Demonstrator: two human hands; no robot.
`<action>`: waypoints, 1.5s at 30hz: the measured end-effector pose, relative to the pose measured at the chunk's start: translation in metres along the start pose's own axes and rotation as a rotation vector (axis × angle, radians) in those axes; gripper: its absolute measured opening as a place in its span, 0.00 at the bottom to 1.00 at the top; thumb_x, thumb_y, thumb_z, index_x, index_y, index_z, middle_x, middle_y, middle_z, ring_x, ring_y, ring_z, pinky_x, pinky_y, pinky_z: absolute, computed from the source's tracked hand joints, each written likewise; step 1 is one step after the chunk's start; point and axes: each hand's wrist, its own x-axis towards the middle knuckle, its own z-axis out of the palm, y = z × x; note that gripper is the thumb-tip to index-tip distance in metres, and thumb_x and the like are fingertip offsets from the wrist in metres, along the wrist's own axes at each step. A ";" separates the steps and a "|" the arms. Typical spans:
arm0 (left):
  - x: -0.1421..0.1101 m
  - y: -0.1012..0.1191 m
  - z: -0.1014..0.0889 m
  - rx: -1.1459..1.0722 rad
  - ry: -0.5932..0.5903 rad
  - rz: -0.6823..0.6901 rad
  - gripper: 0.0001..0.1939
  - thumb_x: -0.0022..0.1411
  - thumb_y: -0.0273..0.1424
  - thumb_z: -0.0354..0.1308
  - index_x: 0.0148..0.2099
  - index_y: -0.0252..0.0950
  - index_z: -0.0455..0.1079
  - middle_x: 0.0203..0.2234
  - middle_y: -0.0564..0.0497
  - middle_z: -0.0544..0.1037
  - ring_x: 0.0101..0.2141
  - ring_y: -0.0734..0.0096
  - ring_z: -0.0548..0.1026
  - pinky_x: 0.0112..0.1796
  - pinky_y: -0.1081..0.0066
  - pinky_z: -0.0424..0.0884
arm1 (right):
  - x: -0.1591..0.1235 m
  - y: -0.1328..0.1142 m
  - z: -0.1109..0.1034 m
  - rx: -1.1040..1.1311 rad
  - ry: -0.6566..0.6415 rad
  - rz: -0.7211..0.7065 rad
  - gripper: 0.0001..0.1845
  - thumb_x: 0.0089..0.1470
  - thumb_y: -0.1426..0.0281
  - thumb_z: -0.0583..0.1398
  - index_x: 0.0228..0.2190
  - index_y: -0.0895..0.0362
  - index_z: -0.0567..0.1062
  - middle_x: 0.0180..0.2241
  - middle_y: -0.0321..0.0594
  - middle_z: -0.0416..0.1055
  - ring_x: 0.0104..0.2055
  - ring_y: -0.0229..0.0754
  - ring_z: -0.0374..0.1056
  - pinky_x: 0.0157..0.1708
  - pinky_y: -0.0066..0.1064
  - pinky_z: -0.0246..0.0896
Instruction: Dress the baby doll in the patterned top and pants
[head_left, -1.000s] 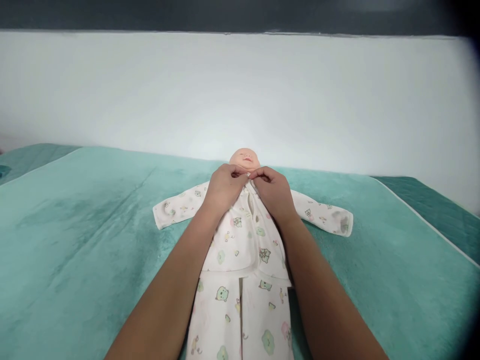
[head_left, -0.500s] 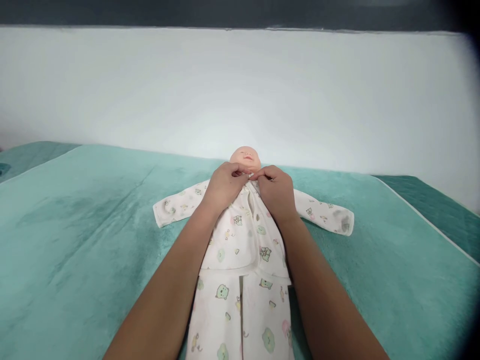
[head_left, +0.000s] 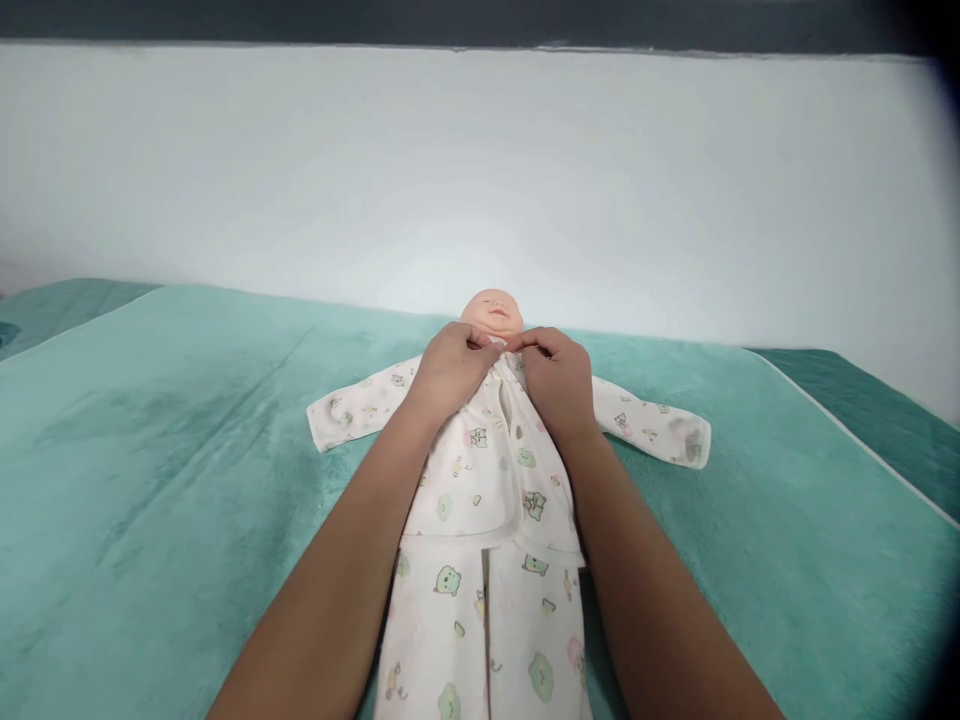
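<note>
A baby doll (head_left: pixel 493 308) lies on its back, dressed in a white printed jacket (head_left: pixel 476 480) and matching trousers (head_left: pixel 442 630). Just below the doll's chin, my left hand (head_left: pixel 455 368) pinches the jacket's collar. My right hand (head_left: pixel 556 378) is closed at the other side of the same collar, its fingertips close to those of the left. Under the hands the jacket front runs down with a narrow gap near the top. Both sleeves stretch outward past my wrists. My fingers hide the exact spot gripped at the neck.
A teal plush cover (head_left: pixel 187 450) spreads under the doll, with a pale seam and a darker teal edge (head_left: pixel 885 410) on the right. Behind it rises a white wall (head_left: pixel 480 170), topped by a dark band (head_left: pixel 480 22).
Both hands stay at the collar, with only small finger movements. The right hand's fingers have shifted slightly, and the view has moved a little.
</note>
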 end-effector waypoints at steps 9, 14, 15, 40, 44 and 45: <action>0.002 -0.003 0.001 -0.109 -0.032 -0.037 0.11 0.58 0.38 0.59 0.31 0.38 0.66 0.20 0.57 0.65 0.21 0.76 0.61 0.25 0.71 0.57 | 0.000 0.000 -0.001 -0.002 -0.010 -0.020 0.15 0.48 0.75 0.52 0.23 0.53 0.78 0.30 0.35 0.76 0.35 0.42 0.68 0.41 0.35 0.61; 0.005 -0.005 0.001 -0.079 -0.029 0.010 0.13 0.60 0.37 0.56 0.27 0.38 0.60 0.19 0.58 0.58 0.21 0.77 0.57 0.24 0.71 0.51 | 0.000 0.002 0.000 -0.010 -0.011 -0.047 0.17 0.47 0.76 0.51 0.24 0.53 0.79 0.31 0.35 0.77 0.36 0.41 0.70 0.41 0.35 0.62; 0.005 -0.005 0.001 -0.070 -0.030 0.025 0.14 0.61 0.37 0.56 0.26 0.38 0.59 0.19 0.58 0.57 0.20 0.77 0.56 0.24 0.71 0.50 | 0.000 0.002 0.000 -0.016 -0.007 -0.053 0.17 0.47 0.77 0.51 0.24 0.53 0.80 0.31 0.35 0.77 0.37 0.41 0.70 0.42 0.35 0.62; 0.007 -0.005 0.003 -0.237 0.072 -0.029 0.05 0.58 0.31 0.56 0.38 0.38 0.71 0.34 0.50 0.76 0.28 0.73 0.70 0.26 0.74 0.64 | 0.001 0.002 0.001 -0.160 -0.097 -0.044 0.19 0.54 0.74 0.52 0.37 0.51 0.81 0.40 0.39 0.75 0.45 0.44 0.69 0.47 0.40 0.62; 0.006 -0.003 0.002 -0.234 0.049 -0.024 0.07 0.58 0.33 0.57 0.38 0.38 0.74 0.33 0.50 0.77 0.27 0.73 0.69 0.25 0.73 0.62 | 0.001 0.001 0.000 -0.074 -0.053 -0.016 0.15 0.51 0.74 0.53 0.34 0.53 0.78 0.37 0.38 0.76 0.40 0.43 0.69 0.43 0.38 0.62; 0.005 -0.003 0.002 -0.236 0.036 -0.025 0.08 0.58 0.33 0.57 0.38 0.38 0.75 0.32 0.51 0.77 0.26 0.73 0.68 0.24 0.73 0.62 | 0.001 0.001 0.000 -0.057 -0.033 -0.021 0.13 0.50 0.74 0.53 0.32 0.53 0.78 0.36 0.37 0.76 0.38 0.43 0.69 0.42 0.37 0.62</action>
